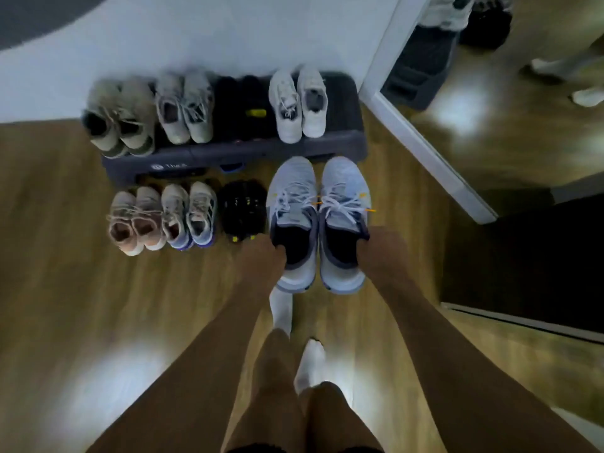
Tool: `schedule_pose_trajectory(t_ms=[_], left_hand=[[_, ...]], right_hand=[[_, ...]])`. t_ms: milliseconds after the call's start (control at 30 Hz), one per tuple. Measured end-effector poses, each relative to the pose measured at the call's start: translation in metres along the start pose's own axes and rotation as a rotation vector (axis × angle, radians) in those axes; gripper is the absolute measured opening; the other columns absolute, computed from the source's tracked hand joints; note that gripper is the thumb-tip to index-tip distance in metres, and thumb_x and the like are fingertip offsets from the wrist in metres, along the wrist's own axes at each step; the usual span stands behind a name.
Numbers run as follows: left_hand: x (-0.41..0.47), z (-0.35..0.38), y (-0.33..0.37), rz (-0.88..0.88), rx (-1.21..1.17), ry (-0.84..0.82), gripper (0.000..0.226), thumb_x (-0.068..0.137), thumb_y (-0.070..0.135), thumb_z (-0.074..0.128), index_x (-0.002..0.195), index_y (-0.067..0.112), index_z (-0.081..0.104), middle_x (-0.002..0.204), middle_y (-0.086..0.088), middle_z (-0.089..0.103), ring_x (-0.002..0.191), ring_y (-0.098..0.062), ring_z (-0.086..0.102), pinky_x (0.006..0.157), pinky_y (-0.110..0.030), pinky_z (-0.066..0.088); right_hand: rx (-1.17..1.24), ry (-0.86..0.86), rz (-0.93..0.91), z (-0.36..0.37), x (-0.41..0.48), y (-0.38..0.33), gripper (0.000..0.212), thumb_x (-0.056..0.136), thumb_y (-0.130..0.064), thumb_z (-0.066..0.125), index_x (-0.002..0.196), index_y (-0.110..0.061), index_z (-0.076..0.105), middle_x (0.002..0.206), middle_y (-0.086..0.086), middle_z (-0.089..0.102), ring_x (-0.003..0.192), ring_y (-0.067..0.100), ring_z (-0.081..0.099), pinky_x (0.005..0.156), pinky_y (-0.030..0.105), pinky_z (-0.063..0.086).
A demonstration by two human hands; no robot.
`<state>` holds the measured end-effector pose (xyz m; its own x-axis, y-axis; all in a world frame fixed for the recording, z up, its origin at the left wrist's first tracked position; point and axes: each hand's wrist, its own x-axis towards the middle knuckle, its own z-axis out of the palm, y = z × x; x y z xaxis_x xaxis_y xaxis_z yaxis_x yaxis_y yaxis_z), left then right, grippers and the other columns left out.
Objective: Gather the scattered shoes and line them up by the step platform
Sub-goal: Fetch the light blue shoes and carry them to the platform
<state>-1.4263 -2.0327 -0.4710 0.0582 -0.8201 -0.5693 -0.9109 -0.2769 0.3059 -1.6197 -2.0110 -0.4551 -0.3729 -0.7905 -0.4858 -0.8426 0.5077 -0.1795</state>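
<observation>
A dark grey step platform [343, 96] stands against the white wall, with several pairs of shoes on top. More pairs line the wood floor in front of it: pinkish sneakers [135, 220], grey-purple sneakers [189, 215] and black shoes [242, 209]. My left hand [261, 256] grips the collar of a light blue sneaker [292, 191]. Its mate [346, 191] hangs from my right hand [382, 250], which grips its collar too. Both sneakers hang side by side at the right end of the floor row, toes toward the platform. My fingers are hidden inside the shoes.
A floor mirror [425, 142] with a white frame leans at the right. A dark opening [523, 256] lies right of my arm. My socked feet [310, 361] stand on the wood floor behind the sneakers.
</observation>
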Motion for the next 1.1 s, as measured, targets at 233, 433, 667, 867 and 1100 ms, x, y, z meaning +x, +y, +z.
schedule_pose_trajectory(t_ms=[233,433,667,867,1100], left_hand=[[0.159,0.107,-0.025,-0.072,-0.024,-0.059,0.032,0.092,0.020,0.050,0.062,0.008,0.045,0.058,-0.002,0.041,0.051,-0.015,0.040,0.044,-0.025,0.021],[0.278,0.183,-0.047,-0.187,-0.091,-0.107,0.026,0.092,0.021,0.049,0.081,-0.001,0.055,0.079,-0.015,0.060,0.063,-0.023,0.053,0.046,-0.028,0.032],[0.376,0.269,-0.063,-0.322,-0.176,-0.098,0.035,0.093,0.027,0.051,0.113,0.000,0.060,0.112,-0.019,0.063,0.101,-0.035,0.062,0.069,-0.033,0.045],[0.411,0.311,-0.073,-0.396,-0.203,-0.084,0.035,0.094,0.024,0.052,0.117,-0.002,0.058,0.118,-0.022,0.060,0.107,-0.039,0.060,0.084,-0.042,0.051],[0.413,0.301,-0.065,-0.454,-0.132,-0.236,0.040,0.095,0.015,0.049,0.130,-0.003,0.045,0.132,-0.023,0.051,0.119,-0.038,0.053,0.079,-0.035,0.043]], right_hand=[[-0.008,-0.024,-0.053,0.122,0.166,0.012,0.025,0.087,-0.013,0.045,0.102,-0.004,0.063,0.106,0.021,0.066,0.098,0.038,0.061,0.070,0.032,0.037],[-0.041,-0.031,-0.110,0.216,0.275,0.013,0.040,0.090,-0.023,0.035,0.112,-0.004,0.063,0.114,0.020,0.064,0.107,0.036,0.058,0.078,0.034,0.040],[-0.062,-0.106,-0.068,0.307,0.369,0.017,0.031,0.094,-0.014,0.041,0.114,0.000,0.060,0.119,0.024,0.061,0.111,0.038,0.056,0.085,0.037,0.044],[0.069,-0.138,0.004,0.359,0.403,0.027,0.031,0.093,-0.009,0.043,0.115,0.002,0.059,0.120,0.025,0.059,0.112,0.037,0.056,0.085,0.034,0.043],[0.033,-0.305,0.062,0.358,0.395,0.019,0.028,0.096,-0.015,0.046,0.116,-0.001,0.057,0.126,0.022,0.057,0.119,0.037,0.053,0.091,0.036,0.043]])
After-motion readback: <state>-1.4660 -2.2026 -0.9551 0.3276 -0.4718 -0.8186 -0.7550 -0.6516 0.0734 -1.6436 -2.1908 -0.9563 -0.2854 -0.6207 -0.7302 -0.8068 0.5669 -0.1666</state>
